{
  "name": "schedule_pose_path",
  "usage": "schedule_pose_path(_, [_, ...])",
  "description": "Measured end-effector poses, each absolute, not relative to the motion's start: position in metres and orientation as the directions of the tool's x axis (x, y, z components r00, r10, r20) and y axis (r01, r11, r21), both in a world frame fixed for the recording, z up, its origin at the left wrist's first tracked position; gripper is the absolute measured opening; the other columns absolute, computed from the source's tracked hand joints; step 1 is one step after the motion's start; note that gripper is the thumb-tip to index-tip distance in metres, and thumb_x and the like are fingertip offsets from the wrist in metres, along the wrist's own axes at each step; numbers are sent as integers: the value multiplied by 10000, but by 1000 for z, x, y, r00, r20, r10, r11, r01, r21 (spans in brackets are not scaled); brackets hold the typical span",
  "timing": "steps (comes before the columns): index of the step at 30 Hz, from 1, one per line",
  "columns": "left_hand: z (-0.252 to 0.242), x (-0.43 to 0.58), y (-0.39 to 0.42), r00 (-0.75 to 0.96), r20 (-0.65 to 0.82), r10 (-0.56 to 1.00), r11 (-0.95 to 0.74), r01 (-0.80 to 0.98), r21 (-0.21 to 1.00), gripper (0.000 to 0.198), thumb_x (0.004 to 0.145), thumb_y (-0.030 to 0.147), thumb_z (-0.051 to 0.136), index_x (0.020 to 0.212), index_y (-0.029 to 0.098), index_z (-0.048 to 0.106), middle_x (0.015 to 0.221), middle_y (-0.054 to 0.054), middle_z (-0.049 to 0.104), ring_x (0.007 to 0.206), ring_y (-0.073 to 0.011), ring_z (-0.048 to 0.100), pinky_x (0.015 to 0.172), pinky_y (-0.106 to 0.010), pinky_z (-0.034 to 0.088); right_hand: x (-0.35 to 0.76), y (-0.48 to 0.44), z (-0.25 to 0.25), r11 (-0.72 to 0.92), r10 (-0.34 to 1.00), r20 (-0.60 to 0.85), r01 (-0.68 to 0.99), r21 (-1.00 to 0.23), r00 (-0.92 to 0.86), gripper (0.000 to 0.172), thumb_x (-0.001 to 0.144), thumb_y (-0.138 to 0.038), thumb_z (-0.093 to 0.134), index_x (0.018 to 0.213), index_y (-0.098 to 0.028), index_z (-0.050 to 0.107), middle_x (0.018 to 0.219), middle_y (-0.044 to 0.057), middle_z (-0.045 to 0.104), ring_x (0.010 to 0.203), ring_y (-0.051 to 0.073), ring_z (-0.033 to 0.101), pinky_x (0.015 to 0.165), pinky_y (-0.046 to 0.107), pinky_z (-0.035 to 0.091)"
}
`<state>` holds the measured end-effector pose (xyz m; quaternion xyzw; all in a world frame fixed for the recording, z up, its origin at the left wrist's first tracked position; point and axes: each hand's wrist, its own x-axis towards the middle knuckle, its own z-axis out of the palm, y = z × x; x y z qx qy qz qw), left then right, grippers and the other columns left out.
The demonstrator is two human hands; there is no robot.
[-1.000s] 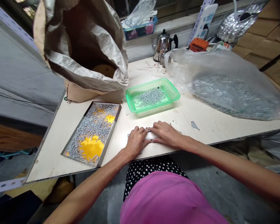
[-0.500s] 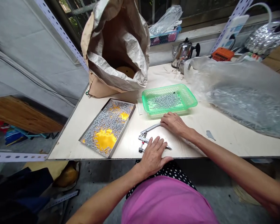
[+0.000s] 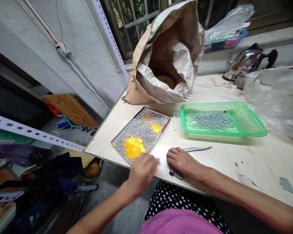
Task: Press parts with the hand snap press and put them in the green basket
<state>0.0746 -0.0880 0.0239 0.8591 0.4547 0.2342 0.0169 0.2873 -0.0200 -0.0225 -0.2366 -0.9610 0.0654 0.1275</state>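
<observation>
Near the front edge of the counter (image 3: pixel 222 159): plier-type metal hand tool (image 3: pixel 197 149), lying flat. One handle pokes out toward the green basket (image 3: pixel 224 136); the jaw end shows just under the wrist, close to the counter's lip.

Right hand (image 3: pixel 184 162) lies palm down on the tool's middle, fingers stretched out, not wrapped round it. Looks like pinning it in place so near the edge, not a working grip.

Left hand (image 3: pixel 142 172) is motion-blurred at the counter's lip, beside the near corner of the metal tray (image 3: pixel 128 124). Nothing seen in it, but how far open it is I cannot tell.

Tray is set at a slant, with small metal pins (image 3: pixel 146 128) spread thin and the yellow floor showing in patches. Basket holds more of the same. Both sit within easy reach of the tool, probably on purpose.

Further back: open paper sack (image 3: pixel 171 55), kettle (image 3: pixel 246 61), clear plastic bag (image 3: pixel 278 97) at far right.
</observation>
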Motion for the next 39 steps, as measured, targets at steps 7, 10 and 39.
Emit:
schedule_pose_path(7, [19, -2, -2, -71, 75, 995, 62, 991, 115, 274, 945, 330, 500, 861, 148, 687, 934, -98, 671, 967, -243, 579, 818, -343, 456, 356, 27, 45, 626, 740, 525, 716, -310, -420, 208, 969, -284, 406, 962, -213, 602, 903, 92, 639, 888, 240, 564, 812, 397, 441])
schedule_pose_path(10, [11, -4, 10, -120, -16, 993, 121, 985, 120, 266, 910, 363, 551, 875, 144, 698, 949, -103, 679, 986, -248, 586, 802, -328, 442, 394, 48, 51, 485, 787, 485, 868, -104, -382, 276, 963, -334, 400, 944, -185, 632, 865, 137, 620, 863, 298, 549, 748, 437, 434])
schedule_pose_path(39, [2, 130, -39, 172, -608, 775, 478, 470, 742, 302, 673, 415, 700, 764, 134, 634, 508, 63, 496, 420, -61, 366, 409, -194, 253, 355, -83, -40, 441, 894, 98, 820, -365, -437, 171, 970, -224, 477, 958, -183, 642, 858, 54, 571, 791, 181, 501, 682, 293, 353])
